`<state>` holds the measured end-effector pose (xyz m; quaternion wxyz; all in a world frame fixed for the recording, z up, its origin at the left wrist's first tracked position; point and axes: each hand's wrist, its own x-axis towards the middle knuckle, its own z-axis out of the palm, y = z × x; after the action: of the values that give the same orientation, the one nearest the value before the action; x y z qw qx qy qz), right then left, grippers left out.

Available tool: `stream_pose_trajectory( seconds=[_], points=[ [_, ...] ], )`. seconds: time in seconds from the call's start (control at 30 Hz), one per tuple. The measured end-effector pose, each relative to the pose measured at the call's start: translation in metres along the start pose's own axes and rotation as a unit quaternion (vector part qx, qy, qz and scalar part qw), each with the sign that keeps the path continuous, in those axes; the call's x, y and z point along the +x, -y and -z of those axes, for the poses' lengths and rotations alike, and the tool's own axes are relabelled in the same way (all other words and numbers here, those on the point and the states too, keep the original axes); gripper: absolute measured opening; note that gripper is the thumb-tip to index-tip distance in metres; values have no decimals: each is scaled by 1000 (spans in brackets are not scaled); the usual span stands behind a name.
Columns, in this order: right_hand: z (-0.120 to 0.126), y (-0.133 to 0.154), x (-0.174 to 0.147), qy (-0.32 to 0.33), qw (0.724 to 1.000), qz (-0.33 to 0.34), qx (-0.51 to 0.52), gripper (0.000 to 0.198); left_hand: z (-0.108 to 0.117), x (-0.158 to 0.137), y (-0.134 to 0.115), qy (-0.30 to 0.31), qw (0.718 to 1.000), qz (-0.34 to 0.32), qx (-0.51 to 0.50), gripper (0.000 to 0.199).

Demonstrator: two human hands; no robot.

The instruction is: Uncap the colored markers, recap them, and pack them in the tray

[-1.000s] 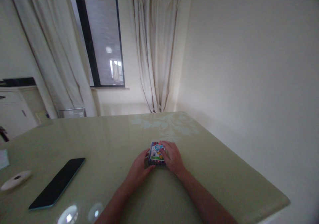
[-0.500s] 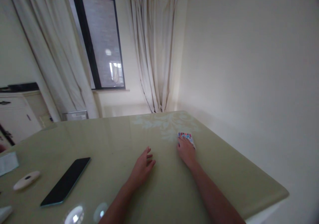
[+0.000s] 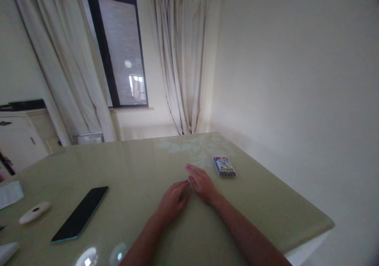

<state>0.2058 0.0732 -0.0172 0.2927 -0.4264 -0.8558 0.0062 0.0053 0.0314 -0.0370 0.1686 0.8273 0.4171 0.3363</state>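
Colourful pack [image 3: 224, 167] — label [image 3: 224, 163] too small to read — right hand [image 3: 202, 182] and left hand [image 3: 173, 200] empty, loosely curved.

The 1 view looks from the wearer's head, forward and down across the counter [image 3: 133, 167], with the left hand [image 3: 172, 199] and right hand [image 3: 203, 184] close at 6 o'clock, a window [image 3: 121, 49] farther off between 10 and 11, and a wall [image 3: 296, 116] at 3 o'clock.

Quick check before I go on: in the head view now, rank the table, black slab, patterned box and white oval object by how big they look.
1. Table
2. Black slab
3. Patterned box and white oval object: too alike to rank.
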Motion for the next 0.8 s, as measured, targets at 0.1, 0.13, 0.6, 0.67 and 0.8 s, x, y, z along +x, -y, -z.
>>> stream_pose_trajectory(
  seconds=[0.1,0.13,0.6,0.67,0.8],
  points=[
    [-11,28,10,51,987,121,93,49,-3,0,0,33,998,-7,49,34],
    [-15,34,13,66,983,132,109,47,-5,0,1,38,998,2,53,36],
    [-30,41,23,47,993,95,55,53,-2,-1,-1,46,998,27,32,43],
    [-30,42,24,44,993,96,51,50,-2,-2,1,48,998,20,31,43],
    [-30,43,25,48,993,92,58,46,-1,-3,2,52,998,27,21,41]
  ],
)
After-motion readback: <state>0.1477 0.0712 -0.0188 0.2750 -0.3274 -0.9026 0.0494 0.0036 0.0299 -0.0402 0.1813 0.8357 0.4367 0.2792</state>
